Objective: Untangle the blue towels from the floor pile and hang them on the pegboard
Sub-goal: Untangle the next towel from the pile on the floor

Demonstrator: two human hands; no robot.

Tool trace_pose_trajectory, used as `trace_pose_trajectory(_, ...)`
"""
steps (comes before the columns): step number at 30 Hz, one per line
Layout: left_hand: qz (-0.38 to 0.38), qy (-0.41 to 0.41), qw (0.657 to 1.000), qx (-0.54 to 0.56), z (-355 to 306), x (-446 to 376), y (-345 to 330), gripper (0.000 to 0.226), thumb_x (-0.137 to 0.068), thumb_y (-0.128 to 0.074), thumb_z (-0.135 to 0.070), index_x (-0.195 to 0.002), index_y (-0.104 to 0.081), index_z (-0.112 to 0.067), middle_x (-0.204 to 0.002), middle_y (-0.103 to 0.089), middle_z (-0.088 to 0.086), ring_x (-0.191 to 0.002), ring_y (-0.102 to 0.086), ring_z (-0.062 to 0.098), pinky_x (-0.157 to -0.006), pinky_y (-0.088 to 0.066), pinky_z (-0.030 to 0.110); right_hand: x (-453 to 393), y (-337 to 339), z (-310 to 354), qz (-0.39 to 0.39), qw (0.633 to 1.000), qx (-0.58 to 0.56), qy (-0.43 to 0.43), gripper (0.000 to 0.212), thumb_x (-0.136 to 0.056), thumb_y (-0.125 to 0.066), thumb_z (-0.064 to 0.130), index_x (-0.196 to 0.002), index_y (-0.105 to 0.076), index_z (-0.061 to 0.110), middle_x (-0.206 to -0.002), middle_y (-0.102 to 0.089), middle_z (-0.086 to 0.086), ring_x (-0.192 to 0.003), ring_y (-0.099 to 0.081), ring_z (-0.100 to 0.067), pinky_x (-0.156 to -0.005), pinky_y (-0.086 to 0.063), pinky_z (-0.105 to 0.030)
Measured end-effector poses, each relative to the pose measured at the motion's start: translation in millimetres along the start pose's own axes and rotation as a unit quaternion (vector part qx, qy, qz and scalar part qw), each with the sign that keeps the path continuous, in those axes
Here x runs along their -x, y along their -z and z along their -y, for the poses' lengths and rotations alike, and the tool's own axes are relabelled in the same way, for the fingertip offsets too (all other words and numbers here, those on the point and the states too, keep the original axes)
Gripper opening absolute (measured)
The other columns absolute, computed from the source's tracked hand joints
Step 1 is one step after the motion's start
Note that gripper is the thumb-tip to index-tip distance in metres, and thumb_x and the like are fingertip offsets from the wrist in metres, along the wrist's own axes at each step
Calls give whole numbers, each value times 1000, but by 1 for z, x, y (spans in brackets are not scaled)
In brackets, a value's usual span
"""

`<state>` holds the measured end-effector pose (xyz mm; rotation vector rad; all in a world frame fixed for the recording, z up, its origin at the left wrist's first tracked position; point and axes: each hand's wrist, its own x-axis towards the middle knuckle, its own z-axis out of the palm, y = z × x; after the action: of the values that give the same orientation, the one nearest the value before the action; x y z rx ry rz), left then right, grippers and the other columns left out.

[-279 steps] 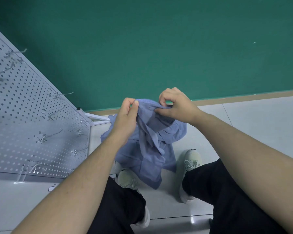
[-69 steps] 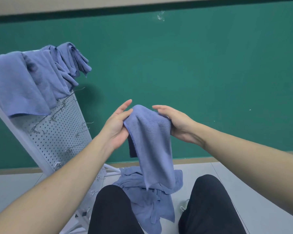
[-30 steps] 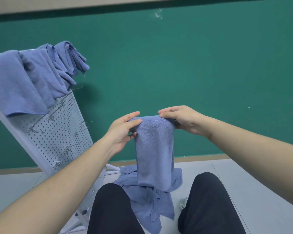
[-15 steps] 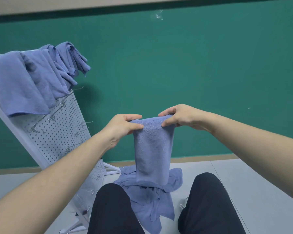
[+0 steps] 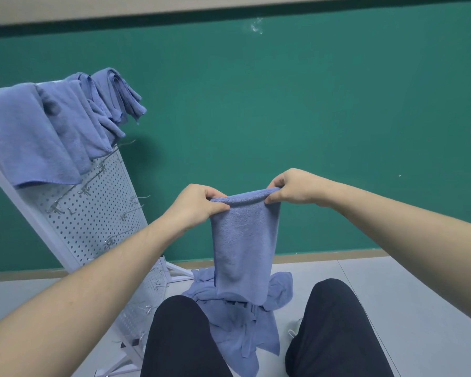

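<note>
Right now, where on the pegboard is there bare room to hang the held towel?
Free: the perforated face and its hooks below the draped towels. Crowded: the pegboard top edge. Both hands, left hand and right hand, pinch the folded towel.

A deep green wall (image 5: 310, 118) fills most of the background, topped by a dark band and a pale beige strip (image 5: 93, 8) along its upper edge, with a small whitish scuff mark (image 5: 257, 25) high up near that band. At the foot of the wall runs a tan baseboard (image 5: 365, 253), meeting a light grey tiled floor (image 5: 419, 295) crossed by thin joint lines. Nearest the camera, below the wall, two knees in black trousers (image 5: 335, 330) rise into view, a pale shoe (image 5: 294, 331) just visible between them.
</note>
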<state>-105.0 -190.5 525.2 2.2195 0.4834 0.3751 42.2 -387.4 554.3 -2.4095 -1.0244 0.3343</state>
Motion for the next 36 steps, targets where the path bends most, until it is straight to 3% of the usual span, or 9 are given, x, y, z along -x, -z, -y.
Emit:
trace_pose_trajectory(4,-12,-16,1000,5,2,2,4,7,-88,-75,-28,-84,-74,-23,-80,-70,-14,-71,-58,3,-69,-45,18,0,-1,-6,6,995,-97,-5,18,-94,-62,33,-105,-69,22,-115,-68,3,-114,-59,-19,-95,-47,-34)
trace_pose_trajectory(7,-3,4,995,97,8,0,3,13,-91,-70,-35,-89,-67,-22,-86,-67,-11,-80,-58,8,-87,-51,32,-1,-7,-8,11,970,-242,-16,20,-98,-56,32,-111,-66,21,-122,-66,4,-121,-57,-19,-108,-42,-47)
trace_pose_trajectory(10,-4,8,985,174,9,2,-3,14,-97,-64,-34,-96,-62,-20,-93,-67,-4,-86,-59,14,-88,-54,40,-3,-18,-4,-19,946,-325,-2,20,-101,-50,34,-112,-63,23,-119,-68,9,-117,-61,-13,-104,-48,-44)
trace_pose_trajectory(16,-88,33,929,358,-2,11,-22,10,-98,-62,-29,-99,-61,-19,-95,-70,-4,-79,-64,10,-68,-51,27,4,-43,13,-181,953,-239,43,29,-106,-37,38,-108,-44,11,-98,-59,-1,-88,-53,-16,-73,-38,-32)
trace_pose_trajectory(19,-173,19,921,348,-4,13,-34,9,-99,-60,-30,-97,-57,-22,-92,-66,-4,-79,-61,8,-72,-50,25,6,-52,19,-210,936,-273,72,34,-97,-59,45,-99,-47,13,-85,-56,9,-73,-53,-2,-70,-42,-25)
trace_pose_trajectory(22,-225,4,917,330,-4,16,-41,11,-97,-64,-31,-96,-56,-24,-89,-63,-2,-76,-59,9,-72,-51,28,5,-54,20,-173,939,-288,74,44,-78,-83,45,-91,-50,19,-84,-61,13,-70,-58,2,-71,-48,-19)
trace_pose_trajectory(26,-145,36,889,433,-7,24,-39,20,-86,-78,-19,-99,-63,-14,-90,-75,0,-80,-71,11,-68,-56,26,1,-57,13,-167,940,-293,59,37,-77,-84,38,-99,-62,17,-96,-73,8,-88,-69,-9,-83,-56,-32)
trace_pose_trajectory(31,-191,6,914,358,2,27,-45,15,-87,-75,-14,-86,-60,-12,-77,-67,-4,-71,-62,9,-67,-53,24,-2,-64,10,-186,948,-250,58,29,-82,-78,39,-85,-57,19,-78,-64,14,-69,-57,-1,-67,-47,-26)
trace_pose_trajectory(36,-260,-101,940,198,7,32,-50,20,-91,-70,-16,-79,-54,-17,-67,-49,-8,-64,-44,6,-63,-41,20,2,-67,12,-219,963,-151,53,33,-85,-68,47,-83,-45,25,-72,-62,8,-69,-57,-15,-64,-47,-34)
